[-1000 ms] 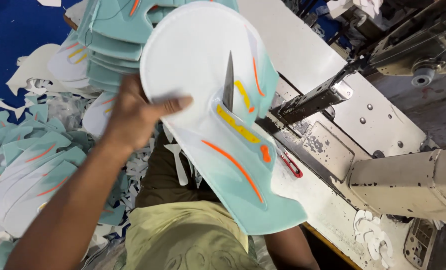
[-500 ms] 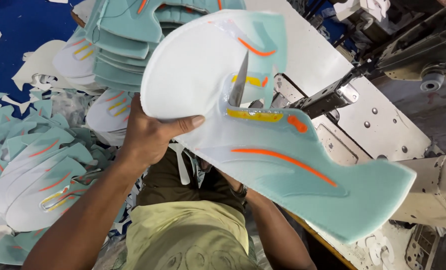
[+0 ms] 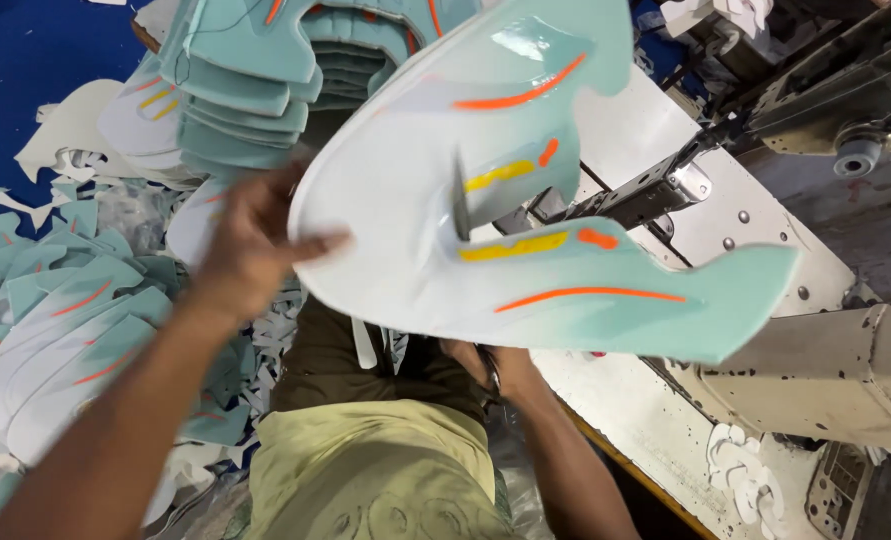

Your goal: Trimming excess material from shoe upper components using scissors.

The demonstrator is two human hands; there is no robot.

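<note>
A white and mint shoe upper [image 3: 445, 230] is held up in the air above the lap, between the stack [image 3: 255, 90] of like pieces at the left and the sewing machine [image 3: 815, 370] at the right. It is gripped at its rounded white end by the left hand [image 3: 250, 250], the thumb laid across the face and the fingers hidden behind, so the hand is clamped on the piece. The grip at the edge leaves the printed face open to view. The right hand [image 3: 490, 365] is seen below the piece, closed around scissors [image 3: 460, 205], whose blade shows through the slit in the middle. The upper's long axis runs roughly left to right and slightly downward; the round end points left toward the stack, and the two mint tails point right, over the desk [image 3: 655, 130]. Offcuts [image 3: 25, 260] lie scattered on the blue floor at the left.
</note>
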